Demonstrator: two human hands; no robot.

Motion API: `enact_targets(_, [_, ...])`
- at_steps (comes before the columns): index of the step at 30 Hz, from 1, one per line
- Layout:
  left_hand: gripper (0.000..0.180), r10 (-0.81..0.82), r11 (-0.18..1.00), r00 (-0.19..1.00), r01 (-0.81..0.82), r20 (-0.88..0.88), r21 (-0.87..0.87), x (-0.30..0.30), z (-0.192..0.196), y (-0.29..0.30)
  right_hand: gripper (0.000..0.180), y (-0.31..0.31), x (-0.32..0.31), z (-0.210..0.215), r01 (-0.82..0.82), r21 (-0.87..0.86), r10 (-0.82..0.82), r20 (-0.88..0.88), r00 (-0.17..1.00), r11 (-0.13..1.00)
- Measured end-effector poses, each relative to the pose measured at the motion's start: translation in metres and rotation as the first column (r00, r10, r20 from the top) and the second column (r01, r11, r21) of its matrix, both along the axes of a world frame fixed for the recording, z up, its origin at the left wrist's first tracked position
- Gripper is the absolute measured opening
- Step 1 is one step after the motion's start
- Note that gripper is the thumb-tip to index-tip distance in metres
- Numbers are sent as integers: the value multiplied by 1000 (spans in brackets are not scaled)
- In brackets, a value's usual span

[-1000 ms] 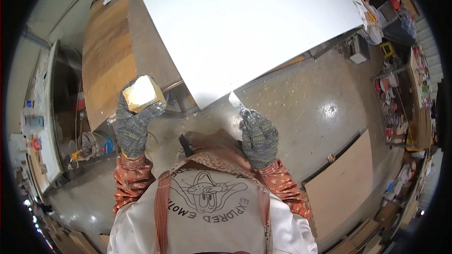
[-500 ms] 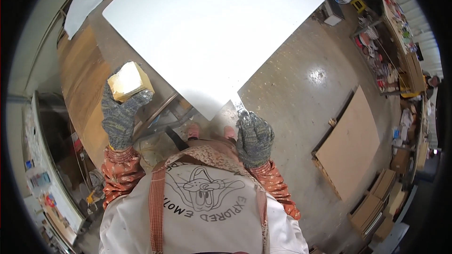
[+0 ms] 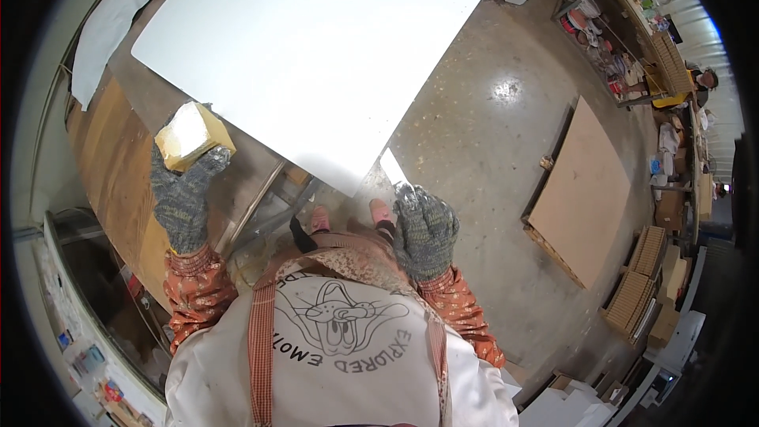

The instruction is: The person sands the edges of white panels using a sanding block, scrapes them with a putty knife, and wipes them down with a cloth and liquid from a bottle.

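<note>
My left hand (image 3: 183, 190), in a grey knitted glove, is closed round a yellow sponge-like block (image 3: 212, 133) whose top face is white and shiny. It is held up over the left side, near the edge of a large white sheet (image 3: 316, 47). My right hand (image 3: 427, 229), gloved alike, is closed on a scraper (image 3: 391, 167) with a pale, flat blade pointing up and forward. The scraper's handle is hidden in the glove. Its blade stands just right of the sheet's near corner.
A brown wood-grain surface (image 3: 111, 166) lies to the left, with a metal frame below. On the concrete floor to the right is a tan board (image 3: 585, 190). Cluttered shelves (image 3: 609, 47) and stacked cardboard (image 3: 636, 285) line the right side, where another person (image 3: 702, 79) shows.
The view has swung, so the sheet and floor things sit further left. The scraper blade, over the sheet's corner before, now shows beside it. Both hands keep their holds.
</note>
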State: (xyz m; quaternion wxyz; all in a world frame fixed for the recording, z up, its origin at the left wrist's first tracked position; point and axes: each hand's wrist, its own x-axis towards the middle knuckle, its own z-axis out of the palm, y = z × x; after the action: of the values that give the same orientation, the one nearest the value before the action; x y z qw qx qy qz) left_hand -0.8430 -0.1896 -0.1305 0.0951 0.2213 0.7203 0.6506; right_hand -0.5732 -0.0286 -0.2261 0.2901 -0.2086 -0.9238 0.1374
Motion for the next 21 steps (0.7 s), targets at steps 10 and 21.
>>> enact_targets(10, [50, 186, 982, 982, -186, -25, 10, -7, 3, -14, 59, 10, 1, 26, -29, 132, 29, 2, 1000, 991])
enact_targets(21, [52, 421, 907, 904, -420, -73, 26, -14, -8, -46, 40, 15, -44, 107, -359, 216, 371, -18, 928, 908])
